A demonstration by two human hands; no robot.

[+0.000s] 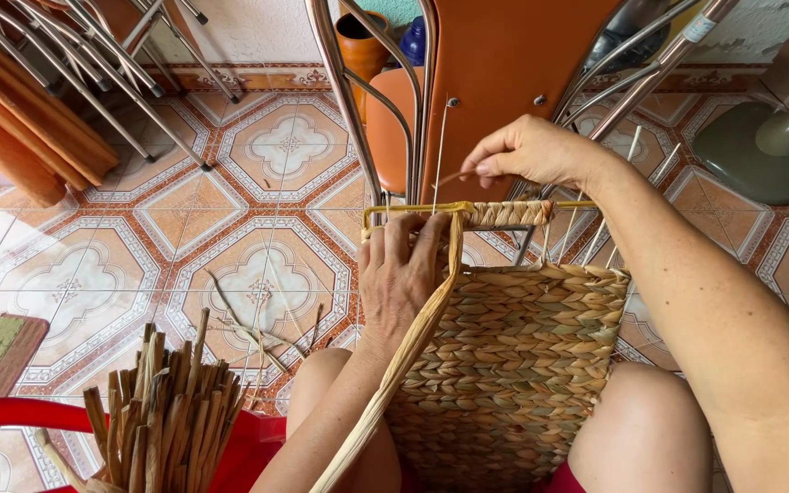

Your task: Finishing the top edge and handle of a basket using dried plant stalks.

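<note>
A woven straw basket on a wire frame rests between my knees. Its handle bar is partly wrapped with braided straw. My left hand grips the left end of that bar, fingers over the wire, pressing a long flat straw strand that runs down toward my lap. My right hand is above the handle, pinching a thin straw end between thumb and fingers. Bare metal rods of the frame stick up behind the woven wall.
A bundle of dried straw strips stands at lower left by a red plastic rim. Orange chairs with chrome legs stand just ahead, folded chairs at upper left, a green fan base at right. Loose straw lies on the tiled floor.
</note>
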